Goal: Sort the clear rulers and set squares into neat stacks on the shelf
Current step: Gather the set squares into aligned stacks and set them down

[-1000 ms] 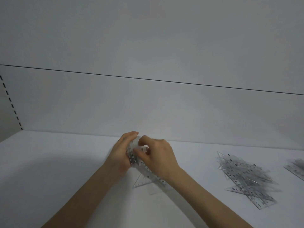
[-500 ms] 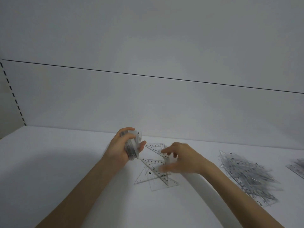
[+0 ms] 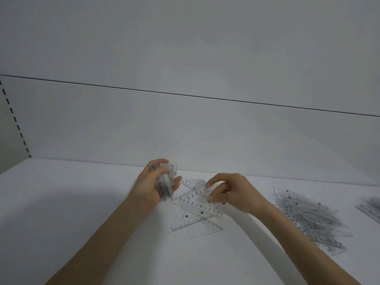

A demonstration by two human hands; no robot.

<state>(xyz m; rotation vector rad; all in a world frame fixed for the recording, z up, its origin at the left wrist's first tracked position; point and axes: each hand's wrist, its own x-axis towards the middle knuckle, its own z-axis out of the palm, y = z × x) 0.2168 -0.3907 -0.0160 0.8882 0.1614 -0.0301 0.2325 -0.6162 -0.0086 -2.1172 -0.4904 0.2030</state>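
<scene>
My left hand (image 3: 153, 186) grips a thick bundle of clear set squares (image 3: 164, 185), held on edge above the white shelf (image 3: 61, 212). Just right of it, my right hand (image 3: 230, 193) pinches the corner of one clear set square (image 3: 193, 199) between thumb and fingers, its far end lifted off the shelf. Under and around it lie a few loose clear set squares (image 3: 195, 222), overlapping at odd angles. Part of them is hidden by my right hand.
A loose heap of clear rulers and set squares (image 3: 308, 217) lies on the shelf to the right. Another small pile of rulers (image 3: 370, 209) shows at the right edge. The shelf's white back panel (image 3: 185, 130) rises behind; a slotted upright (image 3: 14, 120) stands at the left.
My right hand left the bundle in my left hand, reached down to the loose set squares and now pinches one. The left hand with the bundle moved slightly left and up.
</scene>
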